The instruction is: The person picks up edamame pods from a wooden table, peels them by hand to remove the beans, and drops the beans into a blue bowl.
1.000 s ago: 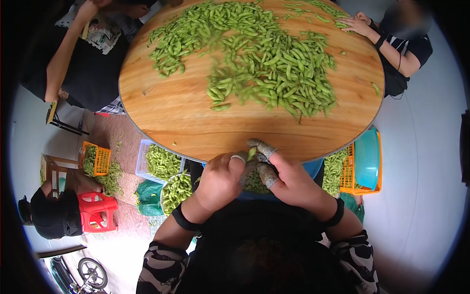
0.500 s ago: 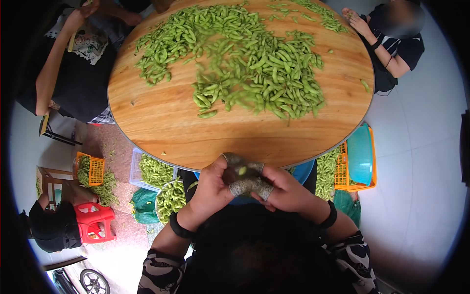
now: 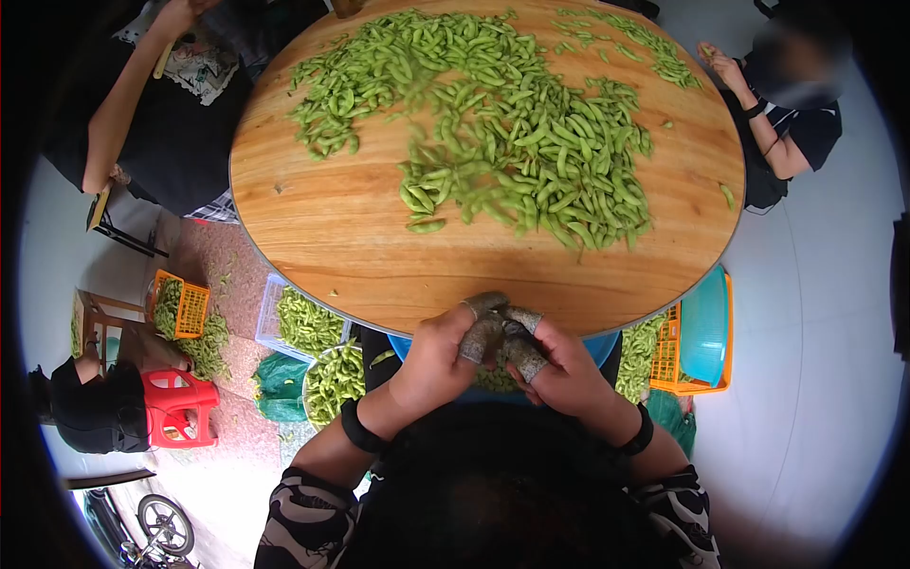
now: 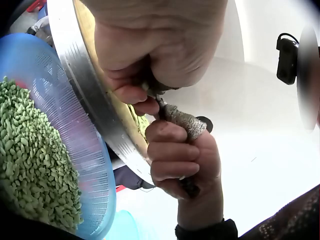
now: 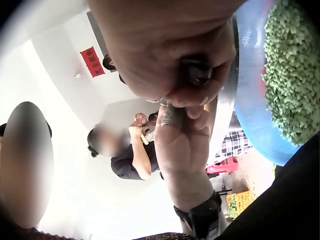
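Both hands meet before the table's near edge. In the head view the left hand (image 3: 431,356) and right hand (image 3: 569,370) have bent fingers, with grey covers over the thumbs and forefingers, whose tips come together. Whatever lies between those tips is hidden. The left wrist view shows the right hand (image 4: 182,160) with its other fingers curled into the palm. Beneath the hands is a blue basket (image 4: 95,165) of loose green beans (image 4: 37,165). Green pods (image 3: 569,142) lie heaped on the round wooden table (image 3: 332,228).
Lower left of the table stand a pale crate (image 3: 268,318) and a bowl of pods (image 3: 332,384). An orange crate (image 3: 666,356) with a turquoise basket (image 3: 703,327) is at the right. People sit around; one is near a red stool (image 3: 180,408).
The green pod seen between the hands is no longer visible. The fingertips have shifted and closed together. The person at the right has lifted their hands off the table. The head view has swayed slightly.
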`<state>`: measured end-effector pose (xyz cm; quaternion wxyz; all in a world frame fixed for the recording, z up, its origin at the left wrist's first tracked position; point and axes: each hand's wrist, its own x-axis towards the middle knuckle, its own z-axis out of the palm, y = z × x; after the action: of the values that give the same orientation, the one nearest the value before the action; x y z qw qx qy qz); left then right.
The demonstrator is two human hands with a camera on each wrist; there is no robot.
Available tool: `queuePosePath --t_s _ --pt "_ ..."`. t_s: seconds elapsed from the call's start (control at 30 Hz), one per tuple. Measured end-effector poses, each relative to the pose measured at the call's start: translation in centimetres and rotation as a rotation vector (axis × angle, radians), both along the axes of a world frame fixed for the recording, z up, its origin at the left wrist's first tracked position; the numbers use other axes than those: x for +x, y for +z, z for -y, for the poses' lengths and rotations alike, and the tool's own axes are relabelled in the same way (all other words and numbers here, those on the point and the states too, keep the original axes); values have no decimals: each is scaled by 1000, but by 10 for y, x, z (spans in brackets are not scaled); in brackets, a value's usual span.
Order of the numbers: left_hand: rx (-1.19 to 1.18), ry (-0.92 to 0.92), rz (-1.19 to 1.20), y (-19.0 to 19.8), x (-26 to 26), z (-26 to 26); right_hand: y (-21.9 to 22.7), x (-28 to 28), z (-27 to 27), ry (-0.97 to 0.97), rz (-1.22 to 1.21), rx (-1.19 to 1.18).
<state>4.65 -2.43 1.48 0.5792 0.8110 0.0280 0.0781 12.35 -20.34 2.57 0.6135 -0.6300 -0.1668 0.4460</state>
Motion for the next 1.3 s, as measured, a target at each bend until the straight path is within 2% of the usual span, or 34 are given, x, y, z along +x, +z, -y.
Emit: queuePosePath --t_s 0.03,0.07,0.1,0.13,0.17,0.2,0.23,0.3,0.37,0.4,0.47,0.57,0.63,0.7,0.77,0.8,0.87,0.9,0.97,1.0,1.03,1.07,1.1,1.17,1.23,1.3 --pt "8 -40 5 -2 1 -2 -2 0 1 3 2 -1" --pt "15 -78 11 -2 1 -2 -5 0 2 -41 138 33" --pt "12 -71 16 -3 2 -1 -7 2 2 -82 277 68" --pt "111 -42 64 -2 3 2 -13 5 1 -74 280 66" --pt "212 -15 110 -2 3 5 -21 8 0 -136 426 72" --pt "212 -11 112 1 2 6 -23 11 -2 -200 572 80" --pt "206 -73 82 6 2 6 -21 15 -2 -195 573 81" --pt "201 -131 53 9 1 4 -11 22 -4 -34 323 -58" --pt "-414 -267 -274 8 2 -3 -3 22 -6 -31 230 -12" --pt "-414 -262 -272 10 1 -3 -1 22 -7 -34 133 31" --pt "-611 -212 -187 13 0 -1 -4 19 -9 -60 165 38" --pt "-568 -170 -51 2 0 7 -5 14 -10 -84 214 53" --pt "-555 -212 -6 10 2 6 -7 12 -9 -79 231 58" --pt "-544 -256 37 10 3 7 -11 11 -6 -150 -168 260" --pt "-294 -176 80 2 3 10 -13 7 -6 -179 -168 287" --pt "-294 -176 81 2 2 10 -14 5 -7 -207 -169 316" --pt "-584 -179 -116 4 0 10 -7 2 -7 -213 -151 297" --pt "-586 -183 -117 5 1 11 -4 1 -7 -220 -136 277" --pt "-374 -98 -42 7 2 15 -7 0 -4 -258 -124 258" --pt "-379 -105 -46 7 4 15 -10 0 -2 -293 -113 239" --pt "-200 -79 60 6 6 14 -13 1 0 -303 -116 233" --pt "-24 -53 163 4 5 15 -17 4 2 -327 -14 208" --pt "-32 -62 157 6 2 15 -18 7 3 -349 89 183" --pt "179 -29 102 13 -3 11 -12 11 6 -389 96 115" --pt "219 -40 149 12 -5 12 -12 12 7 -413 299 121" --pt "255 -45 193 11 -7 12 -20 13 13 -403 335 61"
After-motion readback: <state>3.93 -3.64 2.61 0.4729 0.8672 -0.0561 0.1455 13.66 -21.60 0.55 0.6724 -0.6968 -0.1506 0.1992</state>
